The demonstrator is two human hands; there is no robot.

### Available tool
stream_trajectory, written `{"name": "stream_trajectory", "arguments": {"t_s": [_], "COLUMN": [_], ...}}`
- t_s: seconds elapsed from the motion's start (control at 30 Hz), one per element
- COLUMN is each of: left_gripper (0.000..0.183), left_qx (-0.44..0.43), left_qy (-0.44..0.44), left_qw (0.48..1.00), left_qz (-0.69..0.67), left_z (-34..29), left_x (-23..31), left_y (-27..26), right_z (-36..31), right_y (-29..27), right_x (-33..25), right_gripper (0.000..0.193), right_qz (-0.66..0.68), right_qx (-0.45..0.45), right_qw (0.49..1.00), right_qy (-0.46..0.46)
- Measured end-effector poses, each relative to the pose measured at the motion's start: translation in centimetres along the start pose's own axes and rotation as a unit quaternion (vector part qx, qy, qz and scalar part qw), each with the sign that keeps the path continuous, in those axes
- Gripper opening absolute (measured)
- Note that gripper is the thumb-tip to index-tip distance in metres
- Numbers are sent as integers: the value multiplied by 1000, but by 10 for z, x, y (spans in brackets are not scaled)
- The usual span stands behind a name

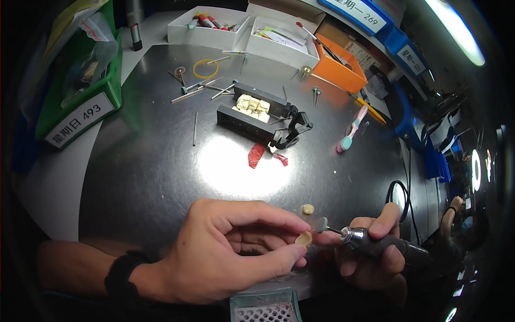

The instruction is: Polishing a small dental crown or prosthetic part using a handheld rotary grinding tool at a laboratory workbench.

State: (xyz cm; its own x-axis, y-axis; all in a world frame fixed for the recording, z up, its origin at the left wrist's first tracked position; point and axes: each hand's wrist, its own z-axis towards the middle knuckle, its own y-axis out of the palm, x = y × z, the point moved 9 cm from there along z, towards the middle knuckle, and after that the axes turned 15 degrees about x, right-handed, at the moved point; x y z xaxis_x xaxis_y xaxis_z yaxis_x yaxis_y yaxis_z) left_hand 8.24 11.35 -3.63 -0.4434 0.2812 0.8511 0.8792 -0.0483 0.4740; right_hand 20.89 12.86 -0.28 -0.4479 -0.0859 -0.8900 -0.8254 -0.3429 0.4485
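Between the thumb and forefinger of my left hand (236,249) is a small cream dental crown (304,239), its hollow side showing. My right hand (375,249) is closed around a dark rotary handpiece (370,241) with a silver collar. At its tip sits a grey-green grinding disc (321,225), close to the crown; I cannot tell whether they touch. A second cream crown (307,209) lies on the metal tabletop just beyond my fingers. Farther off, a black articulator (247,122) holds a cream tooth model (252,107).
Red film scraps (256,155) lie by the articulator. Several burs and metal rods (188,95) and a yellow rubber band (205,68) are scattered at far left. A pink toothbrush (352,130) lies right. Around stand a green bin (80,102), white boxes (209,35), an orange box (338,75) and a perforated tray (265,311).
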Motion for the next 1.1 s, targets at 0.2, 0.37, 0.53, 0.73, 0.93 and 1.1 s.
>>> {"name": "stream_trajectory", "arguments": {"t_s": [0.2,0.37,0.53,0.73,0.93,1.1], "left_gripper": [25,24,24,23,24,24], "left_qx": [10,6,4,9,-21,-38], "left_qy": [28,33,25,45,31,7], "left_qw": [1000,999,1000,999,999,999], "left_qz": [10,9,10,-14,-25,-26], "left_z": [2,2,2,3,3,0], "left_x": [5,7,7,7,6,6], "left_y": [0,1,2,1,4,6], "right_z": [-2,-1,-2,-2,-2,-3], "right_y": [-1,-2,-1,0,1,7], "right_x": [2,5,3,1,-2,-3], "right_gripper": [26,27,28,30,33,37], "right_qz": [25,16,18,-8,-31,14], "right_qx": [26,27,34,37,10,-15], "right_qw": [999,999,999,999,999,998], "right_qy": [7,20,17,3,-18,-55]}}
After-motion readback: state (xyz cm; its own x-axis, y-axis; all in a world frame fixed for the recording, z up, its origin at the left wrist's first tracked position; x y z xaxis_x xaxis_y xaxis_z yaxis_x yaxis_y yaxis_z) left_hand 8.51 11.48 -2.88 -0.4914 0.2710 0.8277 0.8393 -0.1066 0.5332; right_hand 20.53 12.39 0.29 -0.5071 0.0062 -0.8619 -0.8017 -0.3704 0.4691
